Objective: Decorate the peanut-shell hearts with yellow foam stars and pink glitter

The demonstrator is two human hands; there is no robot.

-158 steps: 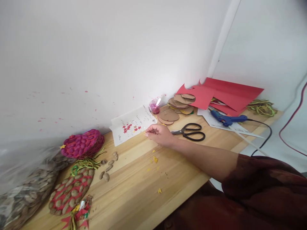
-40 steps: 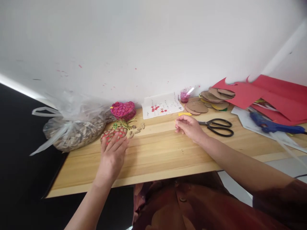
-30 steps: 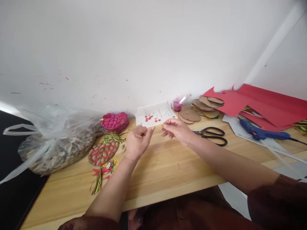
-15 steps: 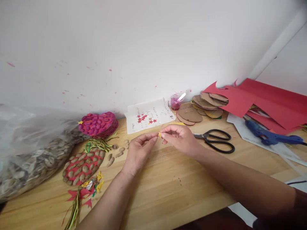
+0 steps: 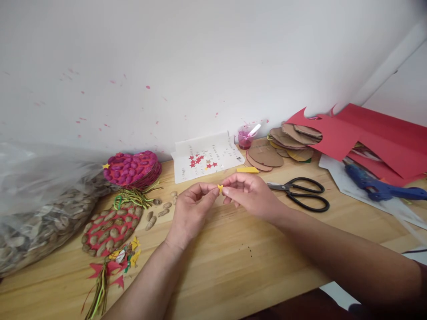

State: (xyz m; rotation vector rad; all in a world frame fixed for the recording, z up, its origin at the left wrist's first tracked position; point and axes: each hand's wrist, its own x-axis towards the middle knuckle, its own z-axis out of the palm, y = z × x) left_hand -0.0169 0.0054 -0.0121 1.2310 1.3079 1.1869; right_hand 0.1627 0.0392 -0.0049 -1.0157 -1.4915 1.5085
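Observation:
My left hand (image 5: pixel 191 212) and my right hand (image 5: pixel 251 195) meet above the middle of the wooden table (image 5: pixel 233 258), fingertips pinched together on a tiny yellow paper piece (image 5: pixel 219 188). Just behind them lies a white sheet with small red stars (image 5: pixel 207 155) and a yellow paper strip (image 5: pixel 247 170). To the left lie a red seed-covered ornament with yellow and red stars (image 5: pixel 108 229) and a pink seed-covered heart (image 5: pixel 132 168). Loose seeds (image 5: pixel 156 215) lie scattered near my left hand.
A plastic bag of seeds (image 5: pixel 40 209) fills the left end. Black scissors (image 5: pixel 303 195), cardboard cut-outs (image 5: pixel 283 144), a small pink glitter cup (image 5: pixel 245 138), red paper sheets (image 5: pixel 367 138) and a blue glue gun (image 5: pixel 380 189) lie to the right. A white wall stands behind.
My left hand left the red seed ornament and came to the middle. My right hand lifted off the table to meet it, and both now pinch the yellow piece.

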